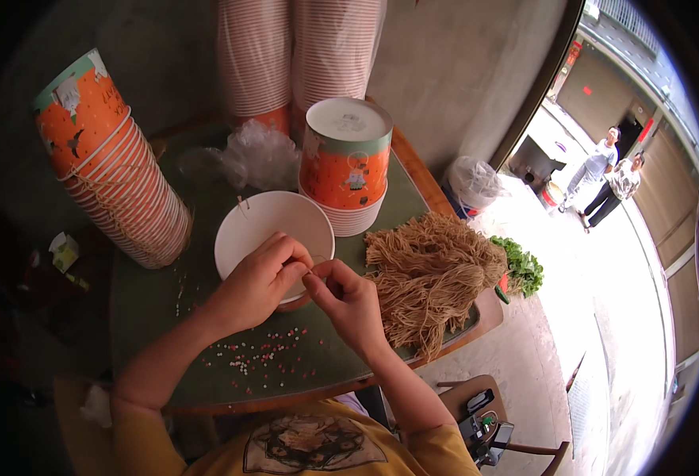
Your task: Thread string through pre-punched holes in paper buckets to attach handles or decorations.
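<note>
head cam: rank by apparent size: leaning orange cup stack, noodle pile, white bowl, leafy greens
1. leaning orange cup stack, the largest.
2. noodle pile, close behind the stack; the gap is small.
3. white bowl, partly hidden by the left hand.
4. leafy greens, smallest, though they sit farther off, at the table's edge.

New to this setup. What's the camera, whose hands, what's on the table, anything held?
One picture, from a fisheye camera worn on a person's head, looking down; no robot. The left hand and right hand meet over a white paper bowl, fingertips pinched together; what they pinch is too small to tell. On the green table lie a pile of tan noodles, small scattered beads, stacks of orange paper bowls, one upside-down stack and a crumpled clear bag.
</note>
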`<state>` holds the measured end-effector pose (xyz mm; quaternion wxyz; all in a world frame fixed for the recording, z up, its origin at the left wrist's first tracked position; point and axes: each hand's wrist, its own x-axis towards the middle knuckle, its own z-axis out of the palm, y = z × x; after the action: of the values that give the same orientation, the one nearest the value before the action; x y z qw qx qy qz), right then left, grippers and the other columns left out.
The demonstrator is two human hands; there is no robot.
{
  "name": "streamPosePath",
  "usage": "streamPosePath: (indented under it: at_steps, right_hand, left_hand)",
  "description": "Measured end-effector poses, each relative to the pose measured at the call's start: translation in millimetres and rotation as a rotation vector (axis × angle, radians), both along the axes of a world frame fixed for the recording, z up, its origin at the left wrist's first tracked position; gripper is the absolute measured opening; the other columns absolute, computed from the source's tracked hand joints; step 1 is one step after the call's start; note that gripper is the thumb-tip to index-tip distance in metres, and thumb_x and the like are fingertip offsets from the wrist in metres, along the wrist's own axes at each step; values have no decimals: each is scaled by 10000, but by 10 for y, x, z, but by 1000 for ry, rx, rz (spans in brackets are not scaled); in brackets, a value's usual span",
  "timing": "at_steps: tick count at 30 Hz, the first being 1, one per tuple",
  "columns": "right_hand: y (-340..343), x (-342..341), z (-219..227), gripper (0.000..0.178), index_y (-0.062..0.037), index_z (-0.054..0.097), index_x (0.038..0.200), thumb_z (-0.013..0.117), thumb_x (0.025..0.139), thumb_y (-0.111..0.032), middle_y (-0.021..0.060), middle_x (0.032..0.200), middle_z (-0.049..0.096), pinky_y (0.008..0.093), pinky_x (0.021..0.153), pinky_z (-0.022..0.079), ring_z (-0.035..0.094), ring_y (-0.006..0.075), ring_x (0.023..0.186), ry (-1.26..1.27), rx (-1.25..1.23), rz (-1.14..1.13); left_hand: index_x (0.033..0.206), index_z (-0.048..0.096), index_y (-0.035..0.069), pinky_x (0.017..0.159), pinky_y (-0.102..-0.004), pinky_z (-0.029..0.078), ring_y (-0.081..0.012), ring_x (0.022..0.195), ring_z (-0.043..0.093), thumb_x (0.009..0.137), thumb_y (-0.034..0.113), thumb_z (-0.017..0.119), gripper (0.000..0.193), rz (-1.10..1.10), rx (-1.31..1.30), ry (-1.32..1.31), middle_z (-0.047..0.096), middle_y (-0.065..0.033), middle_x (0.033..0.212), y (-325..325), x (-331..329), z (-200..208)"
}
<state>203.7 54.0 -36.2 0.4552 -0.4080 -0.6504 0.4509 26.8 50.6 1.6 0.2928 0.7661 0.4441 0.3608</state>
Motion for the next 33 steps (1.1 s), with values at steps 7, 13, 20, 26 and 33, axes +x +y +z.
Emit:
streamPosePath:
  at_steps: [7,13,20,26,33]
  right_hand:
    - [44,-15,-6,178,3,643,946,625,949,-175,-32,802,623,188,699,442,538,26,753,277,-215,115]
    - [68,11,-38,166,-4,626,999,594,966,-163,-22,817,634,201,738,457,559,48,782,260,-206,95]
    - [140,421,244,189,-25,552,1044,537,859,10,47,855,596,265,719,467,581,126,781,-123,132,136]
    - [297,383,589,271,-48,578,985,615,740,61,84,894,579,345,739,486,580,283,861,-387,698,289]
    - [502,300,468,188,-51,557,962,635,802,8,83,950,577,388,753,499,575,311,893,-310,621,317]
  left_hand:
    - [1338,385,25,806,-253,483,-106,924,565,923,16,575,457,-138,-552,-315,595,-79,1047,26,2,39]
    - [1260,431,7,803,-247,486,-106,893,580,907,19,592,389,-109,-646,-392,610,-59,1006,101,27,-25]
    - [984,579,0,744,-228,483,-84,805,580,928,98,594,114,-21,-613,-323,619,-33,921,158,38,-61]
    - [1017,598,6,771,-233,473,-76,847,571,938,129,595,146,-83,-555,-354,621,-16,921,165,74,-91]
    - [1052,619,7,786,-241,472,-74,871,568,948,150,602,178,-117,-559,-336,622,-16,942,141,64,-30]
